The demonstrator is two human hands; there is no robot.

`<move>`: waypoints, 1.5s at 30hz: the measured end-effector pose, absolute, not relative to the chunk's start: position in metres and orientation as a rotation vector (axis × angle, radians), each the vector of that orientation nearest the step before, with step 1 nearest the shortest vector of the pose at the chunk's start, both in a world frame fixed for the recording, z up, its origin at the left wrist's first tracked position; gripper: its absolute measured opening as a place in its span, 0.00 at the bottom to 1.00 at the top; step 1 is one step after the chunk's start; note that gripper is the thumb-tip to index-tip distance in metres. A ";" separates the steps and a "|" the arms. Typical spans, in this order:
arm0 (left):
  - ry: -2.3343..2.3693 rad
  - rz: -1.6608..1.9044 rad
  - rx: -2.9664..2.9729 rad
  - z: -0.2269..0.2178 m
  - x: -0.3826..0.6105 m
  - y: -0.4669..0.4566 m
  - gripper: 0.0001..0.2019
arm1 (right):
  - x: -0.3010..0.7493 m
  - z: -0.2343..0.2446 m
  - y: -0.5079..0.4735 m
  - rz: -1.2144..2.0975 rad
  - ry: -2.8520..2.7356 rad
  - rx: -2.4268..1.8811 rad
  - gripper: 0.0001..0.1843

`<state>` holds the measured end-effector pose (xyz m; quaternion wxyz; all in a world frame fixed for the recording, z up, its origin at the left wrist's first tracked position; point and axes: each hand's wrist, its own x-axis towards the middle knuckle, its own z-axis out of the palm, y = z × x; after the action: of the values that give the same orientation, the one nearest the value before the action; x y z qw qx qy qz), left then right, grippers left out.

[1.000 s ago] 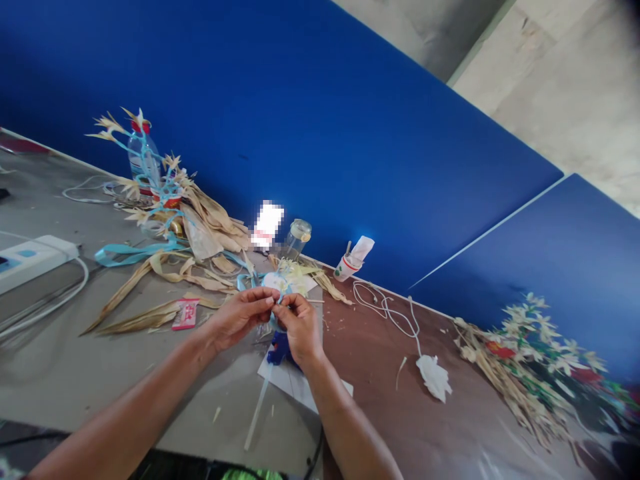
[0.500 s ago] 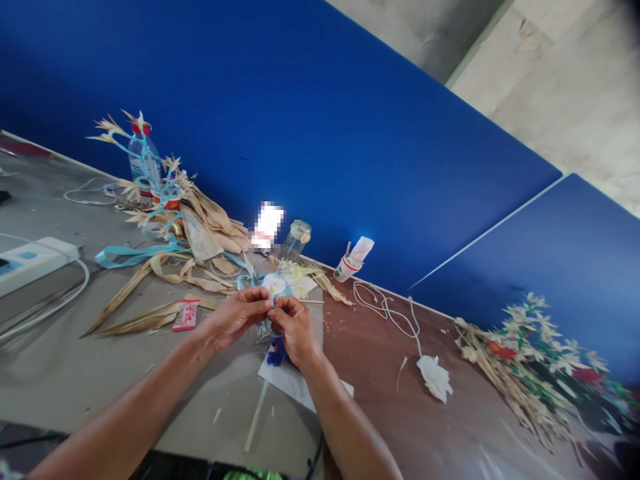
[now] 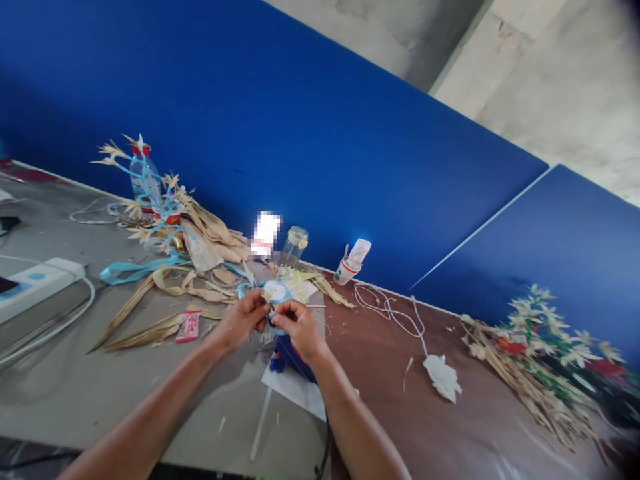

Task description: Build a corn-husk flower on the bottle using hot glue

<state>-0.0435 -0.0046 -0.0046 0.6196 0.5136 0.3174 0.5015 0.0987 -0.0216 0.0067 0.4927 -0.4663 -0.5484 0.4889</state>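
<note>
My left hand (image 3: 246,316) pinches a small pale flower (image 3: 269,297), its petals showing just above the fingertips. Close beside it, my right hand (image 3: 299,325) has thumb and fingers pressed together near the flower's lower end; what they grip is too small to make out. A roll of light blue ribbon (image 3: 275,291) lies right behind the fingers. Below the right hand is a dark blue object (image 3: 286,357), possibly a glue gun, partly covered by the wrist. It rests on a white sheet (image 3: 305,398), and a translucent stick (image 3: 261,424) lies in front.
Dried husks (image 3: 213,230) and a blue-stemmed flower arrangement (image 3: 173,193) stand at left, near a plastic bottle (image 3: 145,177). A power strip (image 3: 45,283) lies far left, a red packet (image 3: 189,327) nearer. A jar (image 3: 295,245), paper cup (image 3: 347,271), white cable (image 3: 387,308) and white flowers (image 3: 545,327) sit behind and right.
My right fingers have shifted slightly apart from the left ones, and the small flower shows more clearly. More of the dark blue object is visible. The camera view has tilted a little.
</note>
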 end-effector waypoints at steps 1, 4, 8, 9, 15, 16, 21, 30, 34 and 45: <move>0.723 1.148 1.185 -0.004 -0.044 -0.005 0.12 | 0.101 0.008 -0.021 1.201 -1.319 -1.112 0.07; 0.680 1.119 1.125 -0.003 -0.045 -0.005 0.14 | 0.107 0.014 -0.018 1.188 -1.175 -1.042 0.06; 0.574 1.037 0.961 -0.002 -0.047 -0.006 0.17 | 0.114 0.025 -0.016 1.312 -1.010 -0.919 0.10; 0.545 1.004 0.957 -0.001 -0.048 -0.007 0.17 | 0.115 0.028 -0.016 1.362 -0.994 -0.891 0.12; 0.420 0.778 1.016 -0.001 -0.051 -0.010 0.16 | 0.120 0.044 -0.023 1.604 -1.111 -0.873 0.14; 0.421 0.754 1.024 -0.002 -0.051 -0.010 0.16 | 0.121 0.045 -0.024 1.623 -1.141 -0.892 0.14; 0.405 0.713 1.075 -0.005 -0.050 -0.010 0.17 | 0.125 0.049 -0.027 1.584 -1.229 -0.994 0.16; 0.361 0.704 1.122 -0.007 -0.054 -0.012 0.20 | 0.125 0.042 -0.024 1.652 -1.344 -1.030 0.20; 0.381 0.749 1.127 -0.010 -0.055 -0.011 0.18 | 0.120 0.036 -0.022 1.759 -1.306 -1.012 0.20; 0.647 1.048 1.323 -0.008 -0.048 -0.008 0.15 | 0.130 0.041 -0.018 1.580 -1.128 -1.062 0.25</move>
<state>-0.0481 -0.0081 -0.0075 0.6188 0.5749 0.2811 0.4556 0.1296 -0.0181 0.0413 0.4478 -0.4290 -0.4559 0.6385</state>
